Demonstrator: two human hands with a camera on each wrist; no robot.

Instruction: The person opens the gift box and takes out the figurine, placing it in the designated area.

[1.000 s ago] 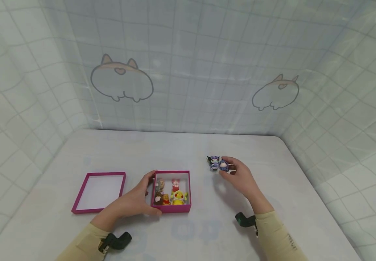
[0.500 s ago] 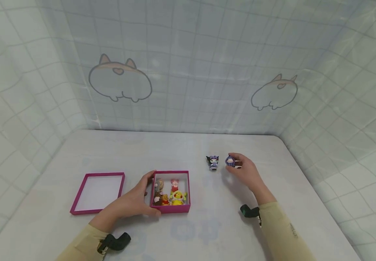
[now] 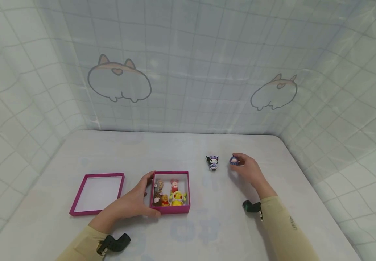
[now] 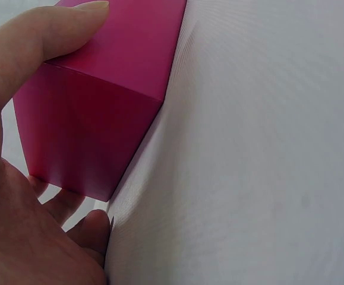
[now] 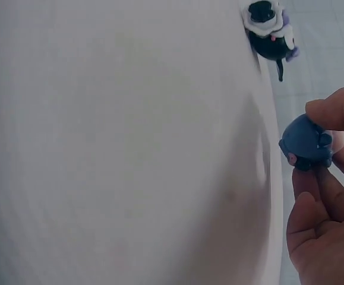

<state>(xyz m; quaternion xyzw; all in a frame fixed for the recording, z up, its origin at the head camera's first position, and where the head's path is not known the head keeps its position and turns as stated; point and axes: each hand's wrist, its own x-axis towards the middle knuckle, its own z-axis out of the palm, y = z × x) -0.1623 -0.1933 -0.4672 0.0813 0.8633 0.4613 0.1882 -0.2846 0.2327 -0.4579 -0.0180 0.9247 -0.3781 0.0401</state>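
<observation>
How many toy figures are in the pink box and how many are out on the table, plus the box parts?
Figures in the pink box: 4
Figures outside it: 2, the black-eared figure standing on the table and the blue figure pinched by the right hand
Pink box lid: 1
Total: 8

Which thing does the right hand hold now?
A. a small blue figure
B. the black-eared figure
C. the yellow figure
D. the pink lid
A: the right hand pinches a small blue figure in its fingertips, while the black-eared figure stands apart on the table.
</observation>
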